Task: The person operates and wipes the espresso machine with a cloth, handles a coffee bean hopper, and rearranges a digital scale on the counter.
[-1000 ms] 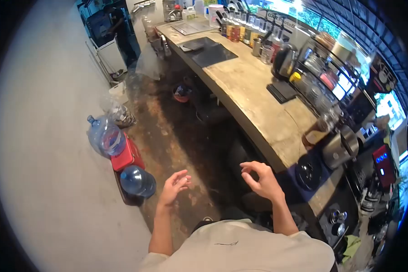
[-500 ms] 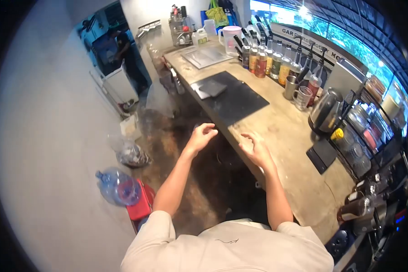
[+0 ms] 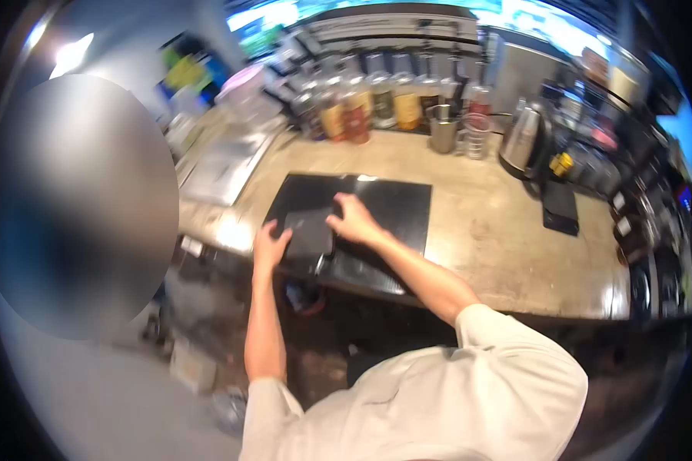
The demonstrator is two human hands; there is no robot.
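A small dark flat object [image 3: 310,233] lies on the black mat [image 3: 392,207] near the counter's front edge. My left hand [image 3: 271,244] is at its left side, thumb and fingers apart, with nothing visible between them. Over the mat, at the object's upper right, my right hand [image 3: 352,219] has its fingers curved and apart and holds nothing visible. Motion blur hides whether either hand touches the object.
A metal tray [image 3: 227,165] is left of the mat. Bottles [image 3: 355,115], a metal cup [image 3: 443,131], a glass mug [image 3: 475,138] and a kettle [image 3: 521,138] line the counter's back. A black flat device [image 3: 560,207] lies at right. A large blurred patch covers the left.
The view has turned toward the counter and come closer to it. Both my hands have moved from in front of the counter to over the black mat, beside the small dark object.
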